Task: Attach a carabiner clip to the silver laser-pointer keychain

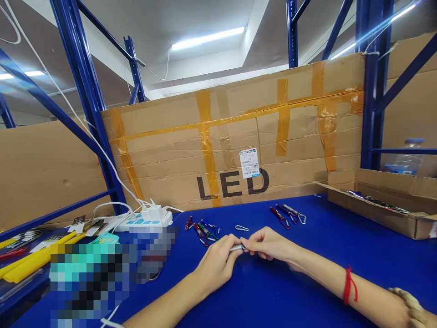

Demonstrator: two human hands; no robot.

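Observation:
My left hand (218, 262) and my right hand (268, 243) meet over the blue table (307, 273), both pinching one small silver keychain flashlight (238, 248) between their fingertips. Just beyond my hands lie several coloured keychain flashlights (201, 229) in red, green and blue, and a loose silver carabiner clip (241, 228). Further right sit three more flashlights with clips (287, 214). My right wrist wears a red string (348, 286).
A taped cardboard sheet marked LED (239, 150) walls off the back. An open cardboard box (385, 202) stands at the right. A white power strip with plugs (150, 216) and yellow strips (34, 259) lie at the left, between blue rack posts (85, 91).

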